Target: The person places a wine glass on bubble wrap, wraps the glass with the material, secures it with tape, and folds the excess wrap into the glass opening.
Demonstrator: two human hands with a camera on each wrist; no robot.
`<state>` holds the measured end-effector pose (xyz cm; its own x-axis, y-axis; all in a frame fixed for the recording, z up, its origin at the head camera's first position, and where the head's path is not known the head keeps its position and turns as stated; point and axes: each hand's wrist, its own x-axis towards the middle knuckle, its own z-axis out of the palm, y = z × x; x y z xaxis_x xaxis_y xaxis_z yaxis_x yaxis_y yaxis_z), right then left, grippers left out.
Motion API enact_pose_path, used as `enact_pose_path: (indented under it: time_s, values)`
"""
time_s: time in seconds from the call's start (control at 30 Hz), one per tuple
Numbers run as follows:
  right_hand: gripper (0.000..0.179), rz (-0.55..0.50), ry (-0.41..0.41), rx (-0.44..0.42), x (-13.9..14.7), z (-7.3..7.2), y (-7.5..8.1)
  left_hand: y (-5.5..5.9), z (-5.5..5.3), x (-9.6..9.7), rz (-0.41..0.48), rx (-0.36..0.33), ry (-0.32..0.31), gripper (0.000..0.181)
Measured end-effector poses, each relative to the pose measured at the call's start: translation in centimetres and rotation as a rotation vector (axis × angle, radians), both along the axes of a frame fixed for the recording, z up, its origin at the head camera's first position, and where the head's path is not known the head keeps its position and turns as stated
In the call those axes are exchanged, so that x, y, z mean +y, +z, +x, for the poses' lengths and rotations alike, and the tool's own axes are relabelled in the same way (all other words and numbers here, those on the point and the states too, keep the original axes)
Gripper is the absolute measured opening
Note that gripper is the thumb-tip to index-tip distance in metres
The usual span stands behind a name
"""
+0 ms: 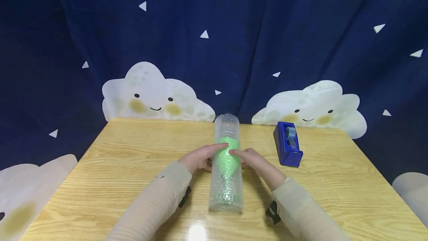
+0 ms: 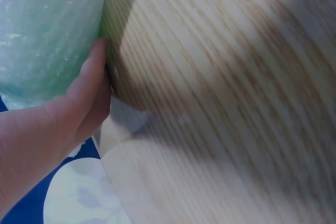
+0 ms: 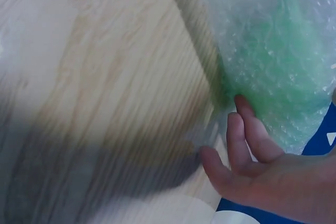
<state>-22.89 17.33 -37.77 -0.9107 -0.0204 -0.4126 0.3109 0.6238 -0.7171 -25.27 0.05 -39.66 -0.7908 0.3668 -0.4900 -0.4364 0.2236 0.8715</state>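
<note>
A long bubble-wrap roll (image 1: 226,192) lies lengthwise on the wooden table, with a green object (image 1: 228,166) showing blurred through its layers; what that object is, I cannot tell. From the left, my left hand (image 1: 199,156) holds the roll, one digit across its top and others low on its side. My right hand (image 1: 251,158) cups the opposite side, with a digit on top close to the left hand's. In the right wrist view, bent fingers (image 3: 255,135) lie against the wrap near the tabletop. The left wrist view shows fingers (image 2: 93,74) along the wrap's lower side.
A blue tape dispenser (image 1: 288,148) with a roll of clear tape stands to the right of the wrap. Behind the wooden table (image 1: 140,140) hangs a dark blue curtain (image 1: 227,47) with white clouds and triangles. The wrap's far end reaches the table's back edge.
</note>
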Motion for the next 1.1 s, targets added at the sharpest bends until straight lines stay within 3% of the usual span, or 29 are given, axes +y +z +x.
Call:
enact_pose_path:
  time_s: [0.3, 0.67, 0.93, 1.1]
  values:
    - [0.066, 0.052, 0.029, 0.012, 1.0, -0.1, 0.2, 0.0, 0.0, 0.2, -0.016, 0.013, -0.002, 0.08]
    - [0.064, -0.103, -0.013, 0.001, 1.8, 0.0, 0.0, -0.3, 0.1, -0.1, 0.041, -0.005, 0.012, 0.069]
    - [0.067, -0.078, 0.014, -0.005, 1.9, -0.2, -0.1, 0.1, 0.3, 0.0, 0.018, 0.003, 0.004, 0.07]
    - [0.045, -0.047, 0.006, 0.0, 1.8, -0.3, 0.2, 0.0, 0.3, 0.0, 0.027, -0.002, 0.014, 0.068]
